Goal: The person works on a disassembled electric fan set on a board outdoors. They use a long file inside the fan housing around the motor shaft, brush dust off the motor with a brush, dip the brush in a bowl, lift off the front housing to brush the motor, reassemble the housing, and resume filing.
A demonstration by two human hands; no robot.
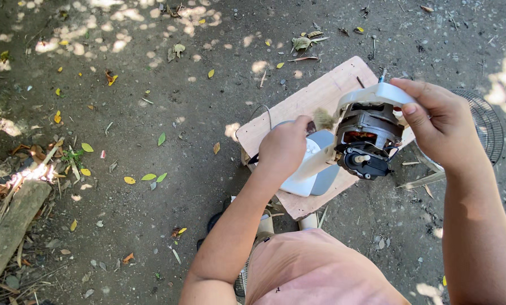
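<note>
While the right hand [439,127] keeps a closed grip on the fan motor [367,138] above the bench's [312,96] right edge, the left hand [283,148] grips a small brush [323,118], bristles against the motor. A fan grille [489,127] lies on the ground beyond that edge.

The fan motor [367,135] is up off the wooden board, tilted on its side, dark metal casing open enough to show copper windings, with a white plastic plate on its upper end and a stubby shaft poking from the black lower end. Right against its left side sits the brush [323,118], a small one with a tuft of tan bristles touching the casing.
</note>
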